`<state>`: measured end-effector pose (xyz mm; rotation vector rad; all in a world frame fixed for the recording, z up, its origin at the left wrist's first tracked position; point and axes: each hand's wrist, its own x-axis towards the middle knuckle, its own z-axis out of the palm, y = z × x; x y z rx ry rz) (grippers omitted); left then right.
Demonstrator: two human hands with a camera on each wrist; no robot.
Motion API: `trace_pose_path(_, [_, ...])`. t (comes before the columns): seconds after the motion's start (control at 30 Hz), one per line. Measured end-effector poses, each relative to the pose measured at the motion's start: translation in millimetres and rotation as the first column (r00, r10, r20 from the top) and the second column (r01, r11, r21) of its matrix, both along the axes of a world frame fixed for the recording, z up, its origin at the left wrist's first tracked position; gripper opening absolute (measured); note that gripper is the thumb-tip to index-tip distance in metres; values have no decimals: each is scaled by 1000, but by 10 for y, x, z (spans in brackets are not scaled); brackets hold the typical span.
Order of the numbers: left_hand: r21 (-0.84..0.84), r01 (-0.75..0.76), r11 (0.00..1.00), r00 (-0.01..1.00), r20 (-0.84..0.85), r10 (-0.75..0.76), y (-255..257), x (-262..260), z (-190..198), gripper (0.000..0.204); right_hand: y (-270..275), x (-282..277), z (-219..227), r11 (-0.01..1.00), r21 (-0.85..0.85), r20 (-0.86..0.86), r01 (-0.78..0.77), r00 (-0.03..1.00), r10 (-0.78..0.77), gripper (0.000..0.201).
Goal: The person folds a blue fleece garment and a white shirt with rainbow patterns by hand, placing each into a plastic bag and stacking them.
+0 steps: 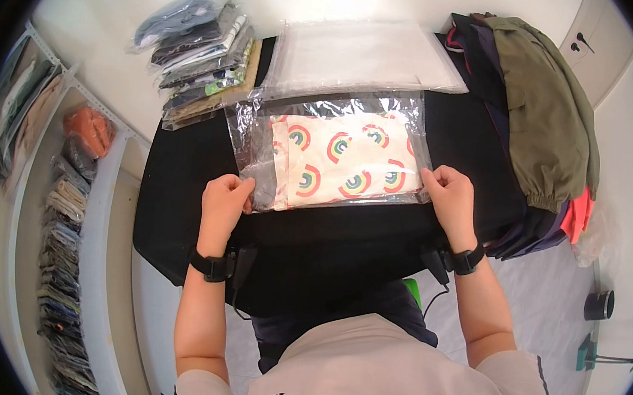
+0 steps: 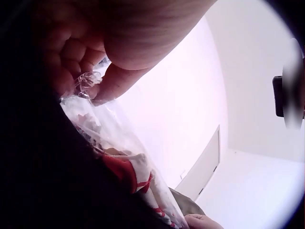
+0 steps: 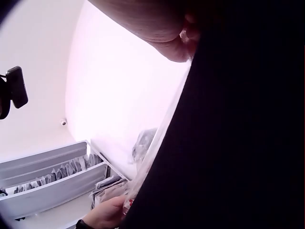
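A folded cream garment (image 1: 350, 159) printed with rainbows lies inside a clear plastic bag (image 1: 250, 143) on the black-covered table. My left hand (image 1: 224, 203) pinches the bag's near left corner between thumb and curled fingers. At the near right corner, my right hand (image 1: 451, 202) pinches the plastic the same way. In the left wrist view, crumpled film (image 2: 88, 83) shows between the thumb and fingers, with the red and white print below it. The right wrist view shows the right hand (image 3: 178, 45) at the bag's edge, partly hidden in shadow.
Behind the bag lies a stack of clear plastic bags (image 1: 359, 51). A pile of bagged folded clothes (image 1: 208, 60) stands back left. An olive jacket (image 1: 550, 112) lies over dark garments on the right. Shelves (image 1: 101, 201) of packed clothes line the left side.
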<state>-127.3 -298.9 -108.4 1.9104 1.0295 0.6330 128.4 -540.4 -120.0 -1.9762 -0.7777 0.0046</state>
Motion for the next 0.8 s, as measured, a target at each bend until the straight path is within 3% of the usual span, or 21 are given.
trace_pose_path(0.1, [-6, -11, 1000, 1000, -12, 11, -34, -41, -20, 31, -20, -30, -12, 1000, 3, 88, 5, 996, -5, 28])
trace_pose_path(0.17, [142, -16, 990, 993, -116, 33, -108, -34, 16, 32, -32, -67, -11, 1000, -1, 110, 30, 993, -29, 29])
trace_pose_path(0.33, [237, 0, 972, 980, -193, 47, -134, -10, 19, 36, -67, -96, -38, 994, -43, 169, 104, 981, -95, 32])
trace_pose_path(0.4, [249, 13, 968, 977, -210, 41, -133, -6, 18, 38, -98, -107, -41, 986, -97, 330, 139, 939, -100, 34])
trace_pose_path(0.47, [316, 38, 948, 963, -266, 50, -150, 9, 42, 40, -104, -115, -54, 982, -110, 344, 155, 933, -109, 35])
trace_pose_path(0.7, [307, 47, 951, 951, -306, 51, -156, 30, 53, 40, 15, 18, 45, 963, -194, 413, 188, 906, -93, 39])
trace_pose_path(0.8, [321, 40, 946, 948, -313, 66, -159, 27, 50, 40, 98, 84, 119, 916, -355, 357, 189, 933, -54, 36])
